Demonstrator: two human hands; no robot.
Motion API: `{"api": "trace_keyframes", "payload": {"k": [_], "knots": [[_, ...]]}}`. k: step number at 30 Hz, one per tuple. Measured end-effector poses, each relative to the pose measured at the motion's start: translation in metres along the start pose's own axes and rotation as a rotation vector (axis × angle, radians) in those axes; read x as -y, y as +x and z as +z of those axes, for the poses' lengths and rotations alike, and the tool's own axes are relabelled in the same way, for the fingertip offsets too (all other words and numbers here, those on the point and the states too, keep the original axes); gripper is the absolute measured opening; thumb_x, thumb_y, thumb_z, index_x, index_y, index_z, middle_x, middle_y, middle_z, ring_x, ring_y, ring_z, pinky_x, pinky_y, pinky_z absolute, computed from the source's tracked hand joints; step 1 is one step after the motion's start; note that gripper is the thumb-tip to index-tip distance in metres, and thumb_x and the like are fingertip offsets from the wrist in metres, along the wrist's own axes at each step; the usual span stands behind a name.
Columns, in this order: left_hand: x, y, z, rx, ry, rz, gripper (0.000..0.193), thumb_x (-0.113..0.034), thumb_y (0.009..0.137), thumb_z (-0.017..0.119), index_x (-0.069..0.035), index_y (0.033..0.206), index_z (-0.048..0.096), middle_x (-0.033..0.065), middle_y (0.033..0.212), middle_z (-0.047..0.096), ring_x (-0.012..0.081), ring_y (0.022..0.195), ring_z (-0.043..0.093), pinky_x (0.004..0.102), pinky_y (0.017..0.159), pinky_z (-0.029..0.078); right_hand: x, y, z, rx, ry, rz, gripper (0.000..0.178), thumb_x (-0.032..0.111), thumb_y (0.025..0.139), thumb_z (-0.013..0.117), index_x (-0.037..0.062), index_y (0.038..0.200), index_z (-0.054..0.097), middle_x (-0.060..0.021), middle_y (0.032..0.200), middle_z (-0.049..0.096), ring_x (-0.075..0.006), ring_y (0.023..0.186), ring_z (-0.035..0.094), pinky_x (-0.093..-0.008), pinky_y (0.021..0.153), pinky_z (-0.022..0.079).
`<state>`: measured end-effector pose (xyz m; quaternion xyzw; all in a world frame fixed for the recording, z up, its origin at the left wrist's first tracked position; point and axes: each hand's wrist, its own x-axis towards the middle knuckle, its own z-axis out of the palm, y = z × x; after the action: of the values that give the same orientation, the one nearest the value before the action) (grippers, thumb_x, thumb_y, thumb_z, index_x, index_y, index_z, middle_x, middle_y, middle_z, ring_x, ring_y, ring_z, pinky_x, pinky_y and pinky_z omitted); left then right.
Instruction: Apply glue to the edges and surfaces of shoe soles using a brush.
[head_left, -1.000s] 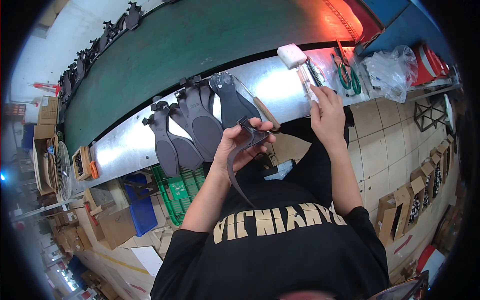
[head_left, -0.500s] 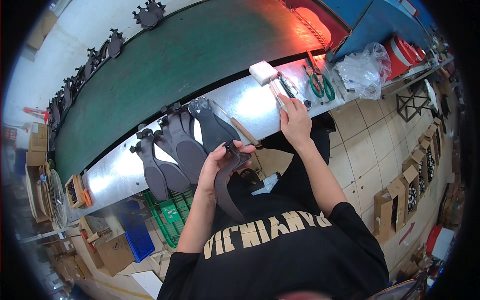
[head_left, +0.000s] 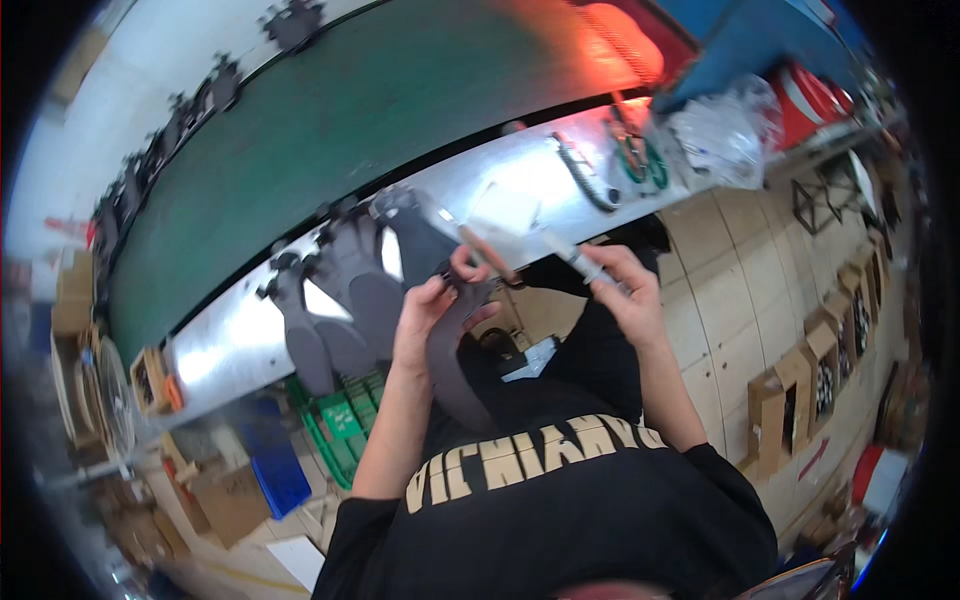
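My left hand (head_left: 440, 300) grips a dark grey curved piece (head_left: 455, 375), which hangs down in front of my shirt. Its fingers are closed around the narrow upper end. A slim whitish pen-like tool (head_left: 572, 258) is pinched in my right hand (head_left: 630, 295), its tip pointing up and left toward the ledge. Motion blur hides its exact kind. Beside my left hand, several dark grey sole-shaped pieces (head_left: 372, 300) with strap ends lie overlapping on the metal ledge. A wooden-handled tool (head_left: 488, 255) rests across the ledge's front edge, between my hands.
Behind the metal ledge (head_left: 225, 345) runs a green belt (head_left: 300, 160) toward a red-lit opening. Green-handled scissors (head_left: 645, 165), a dark slim tool (head_left: 585, 175) and a clear plastic bag (head_left: 720, 140) lie at the right. A green crate (head_left: 340, 425) stands below the ledge.
My right hand has drawn back from the tools on the ledge, nearer my body, with the pen-like tool in it. The white block has left its spot at the far edge. My left hand barely moved.
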<state>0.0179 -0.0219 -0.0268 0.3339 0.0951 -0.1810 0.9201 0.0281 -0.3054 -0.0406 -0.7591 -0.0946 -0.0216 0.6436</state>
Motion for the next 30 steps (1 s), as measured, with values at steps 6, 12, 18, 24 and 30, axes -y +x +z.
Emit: {"api": "trace_keyframes", "payload": {"k": [6, 12, 18, 24, 30], "knots": [[0.005, -0.018, -0.032, 0.044, 0.128, 0.141, 0.034, -0.036, 0.098, 0.048, -0.010, 0.116, 0.059, 0.0057, 0.119, 0.063, 0.0274, 0.118, 0.060, 0.0523, 0.090, 0.054, 0.008, -0.013, 0.006, 0.201, -0.059, -0.135, 0.041, -0.003, 0.078, 0.062, 0.0069, 0.116, 0.070, -0.0110, 0.107, 0.062, -0.0236, 0.098, 0.062, -0.0316, 0.084, 0.049], [0.006, -0.007, 0.011, 0.004, 0.184, -0.111, 0.042, -0.044, 0.092, 0.053, -0.009, 0.114, 0.061, 0.0119, 0.114, 0.065, 0.0261, 0.107, 0.063, 0.0361, 0.072, 0.056, 0.046, -0.023, -0.023, 0.242, -0.092, -0.096, 0.044, -0.004, 0.078, 0.058, 0.0048, 0.120, 0.067, -0.0136, 0.103, 0.067, -0.0290, 0.094, 0.065, -0.0361, 0.082, 0.051], [0.002, -0.013, 0.018, -0.088, 0.246, -0.125, 0.043, -0.046, 0.095, 0.051, -0.009, 0.112, 0.062, 0.0114, 0.107, 0.067, 0.0297, 0.094, 0.068, 0.0319, 0.061, 0.054, 0.053, -0.021, -0.030, 0.424, -0.069, 0.010, 0.047, 0.005, 0.087, 0.061, 0.0105, 0.133, 0.060, -0.0124, 0.106, 0.068, -0.0254, 0.095, 0.066, -0.0335, 0.083, 0.051], [-0.007, -0.018, 0.033, -0.151, 0.321, -0.067, 0.053, -0.063, 0.096, 0.046, -0.013, 0.106, 0.062, 0.0057, 0.090, 0.069, 0.0192, 0.076, 0.070, 0.0233, 0.051, 0.048, 0.045, -0.029, -0.018, 0.412, 0.121, 0.185, 0.045, 0.015, 0.093, 0.063, 0.0106, 0.138, 0.055, -0.0095, 0.108, 0.069, -0.0177, 0.095, 0.065, -0.0316, 0.085, 0.050], [-0.008, -0.015, 0.016, -0.087, 0.347, 0.009, 0.050, -0.053, 0.097, 0.054, -0.006, 0.113, 0.060, 0.0113, 0.089, 0.068, 0.0202, 0.075, 0.071, 0.0238, 0.051, 0.054, 0.040, -0.051, -0.015, 0.313, 0.418, 0.185, 0.044, 0.012, 0.094, 0.061, 0.0086, 0.138, 0.055, -0.0052, 0.106, 0.069, -0.0097, 0.082, 0.065, -0.0256, 0.076, 0.051]]}}
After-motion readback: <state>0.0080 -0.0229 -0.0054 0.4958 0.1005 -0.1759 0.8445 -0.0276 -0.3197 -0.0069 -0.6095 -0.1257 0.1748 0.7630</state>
